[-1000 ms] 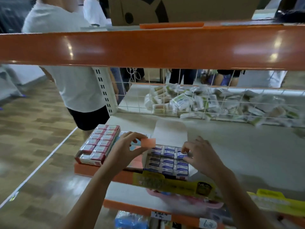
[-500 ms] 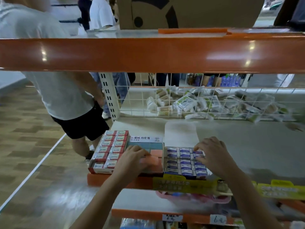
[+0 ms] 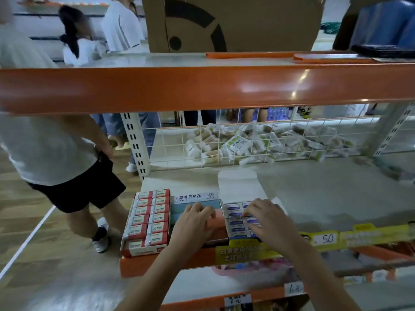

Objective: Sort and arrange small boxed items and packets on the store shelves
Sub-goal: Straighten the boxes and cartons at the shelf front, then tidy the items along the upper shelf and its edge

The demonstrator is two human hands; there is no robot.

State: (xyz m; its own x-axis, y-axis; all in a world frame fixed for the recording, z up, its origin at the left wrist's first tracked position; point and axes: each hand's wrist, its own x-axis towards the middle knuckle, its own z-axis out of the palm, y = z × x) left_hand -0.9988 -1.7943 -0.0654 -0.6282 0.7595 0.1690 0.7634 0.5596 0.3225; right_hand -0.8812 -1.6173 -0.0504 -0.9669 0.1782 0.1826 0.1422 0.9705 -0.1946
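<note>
- Nearest me, low in the frame, I see my left hand (image 3: pixel 195 223) lying on the middle display box (image 3: pixel 197 212), fingers bent and resting on the pastel blue and orange erasers inside; I cannot tell whether they pinch one.
- My right hand (image 3: pixel 268 223) lies just right of it on the box of blue-and-white packets (image 3: pixel 235 217), fingers curled down onto the packets, with no clear grip on any.
- Touching the middle box on its left sits the tray of red-and-white boxes (image 3: pixel 149 217), in neat rows at the shelf's (image 3: pixel 325 194) left front corner.
- A yellow price strip (image 3: pixel 325 239) runs along the shelf edge at lower right.
- Farther back, behind a wire grid (image 3: pixel 170 140), loose cotton-swab packs (image 3: pixel 238 143) lie heaped.
- At far left, a person in a white shirt and black shorts (image 3: pixel 74 189) stands on the wooden floor.
</note>
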